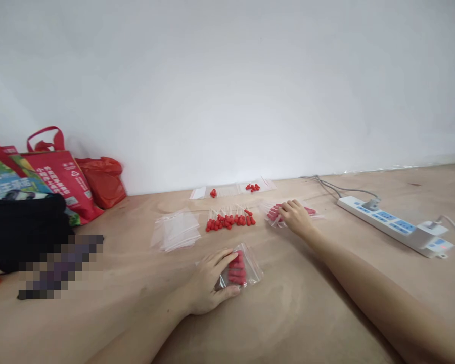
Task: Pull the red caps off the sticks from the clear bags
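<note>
My left hand point(209, 286) grips a small clear plastic bag point(241, 270) filled with red-tipped pieces, holding it on the wooden table point(311, 308). My right hand point(296, 216) is stretched forward, fingers curled down onto a pile of filled clear bags point(276, 213) with red contents. Between the hands lies a row of loose red-tipped white sticks point(230, 218). A stack of empty clear zip bags point(176, 230) lies to the left of that row.
Two more clear bags with a few red pieces, one point(213, 192) and another point(255, 187), lie by the wall. A white power strip point(396, 224) with cables sits right. Red shopping bags point(66, 177) and a black bag point(23, 227) stand at the left.
</note>
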`<state>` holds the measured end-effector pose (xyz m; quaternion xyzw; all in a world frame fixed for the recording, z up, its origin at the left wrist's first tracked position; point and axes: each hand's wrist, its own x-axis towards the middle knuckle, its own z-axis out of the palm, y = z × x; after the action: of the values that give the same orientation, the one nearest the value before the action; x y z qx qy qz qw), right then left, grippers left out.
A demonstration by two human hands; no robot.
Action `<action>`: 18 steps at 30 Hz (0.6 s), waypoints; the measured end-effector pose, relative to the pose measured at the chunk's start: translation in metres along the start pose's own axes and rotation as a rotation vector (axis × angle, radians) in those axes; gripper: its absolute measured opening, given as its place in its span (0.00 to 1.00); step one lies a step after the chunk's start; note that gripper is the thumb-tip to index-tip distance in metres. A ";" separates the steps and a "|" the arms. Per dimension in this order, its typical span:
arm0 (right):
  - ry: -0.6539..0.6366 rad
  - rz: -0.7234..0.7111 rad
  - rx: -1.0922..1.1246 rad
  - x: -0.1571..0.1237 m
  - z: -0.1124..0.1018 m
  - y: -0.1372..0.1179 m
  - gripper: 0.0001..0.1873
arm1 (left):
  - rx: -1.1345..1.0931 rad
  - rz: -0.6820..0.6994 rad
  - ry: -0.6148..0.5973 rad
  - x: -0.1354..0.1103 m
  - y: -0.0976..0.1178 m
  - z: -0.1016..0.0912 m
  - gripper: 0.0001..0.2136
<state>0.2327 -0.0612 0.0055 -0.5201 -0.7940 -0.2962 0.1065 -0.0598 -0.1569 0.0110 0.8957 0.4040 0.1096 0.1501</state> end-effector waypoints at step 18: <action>-0.210 0.124 1.194 -0.028 -0.037 -0.078 0.05 | -0.123 -0.007 0.145 0.002 -0.008 0.001 0.22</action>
<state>0.1709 -0.1264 -0.0059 -0.4420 -0.7975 0.2599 0.3180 -0.0634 -0.1508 0.0073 0.8731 0.4095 0.1981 0.1756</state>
